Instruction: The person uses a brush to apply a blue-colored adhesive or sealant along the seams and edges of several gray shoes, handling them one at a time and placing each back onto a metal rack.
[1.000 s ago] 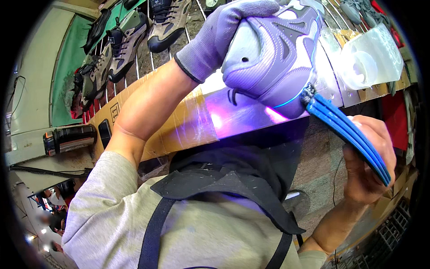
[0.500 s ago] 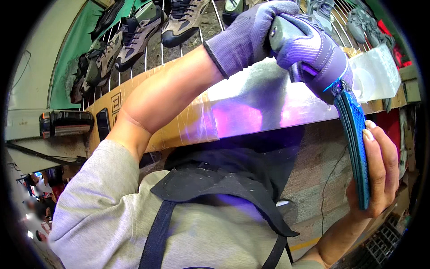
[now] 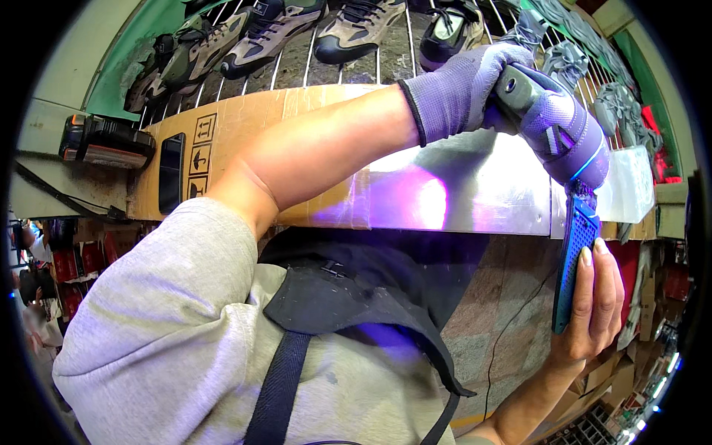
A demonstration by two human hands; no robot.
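Note:
In a grey knitted glove, my left hand point(image 3: 482, 93) is closed around a grey shoe point(image 3: 560, 137), which it holds tilted above the bench at the upper right. A bright blue line shows at the shoe's lower end. My bare right hand point(image 3: 597, 308) grips a blue-handled brush point(image 3: 577, 252) with a flat, perforated handle, held nearly upright. Its dark bristles point(image 3: 581, 191) are at the shoe's lower end and appear to touch it. The gloved fingers are partly hidden behind the shoe.
Several shoes point(image 3: 363, 33) stand on a wire rack along the back. The bench has cardboard point(image 3: 311, 111) and a shiny metal sheet point(image 3: 415, 193). A phone point(image 3: 172, 174) and a black-orange battery pack point(image 3: 107, 141) are at left; a translucent plastic container point(image 3: 627, 185) is at right.
The shoe has moved slightly right and down and turned in my left hand. My right hand has shifted left; the brush has rotated, showing its perforated face more.

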